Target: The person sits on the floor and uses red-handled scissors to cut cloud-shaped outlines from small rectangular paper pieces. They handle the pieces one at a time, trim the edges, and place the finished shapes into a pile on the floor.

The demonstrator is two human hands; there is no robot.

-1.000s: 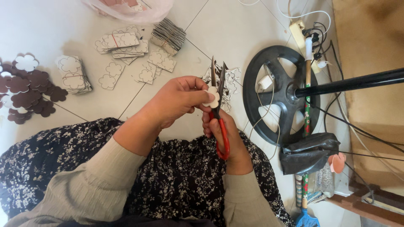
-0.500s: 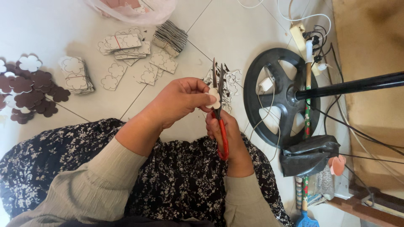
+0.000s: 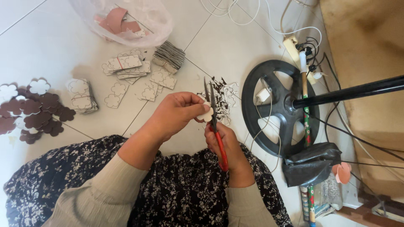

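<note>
My left hand [image 3: 176, 113] pinches a small white flower-shaped paper cutout [image 3: 206, 113] between thumb and fingers. My right hand [image 3: 227, 145] grips red-handled scissors [image 3: 212, 113], whose blades point up and away and close around the edge of the cutout. Both hands are held above my lap, over a dark floral skirt [image 3: 176, 189]. Tiny paper offcuts [image 3: 225, 94] lie on the floor tiles just beyond the scissor tips.
Stacks of square cards printed with flower outlines [image 3: 126, 67] lie ahead. Finished brown and white flowers [image 3: 33, 111] pile at the left. A plastic bag of scraps [image 3: 126, 21] sits farther off. A black round stand base [image 3: 280, 105], pole and cables fill the right.
The cutout has turned slightly in my left hand as the scissors work along its edge. Both hands stay in the same place.
</note>
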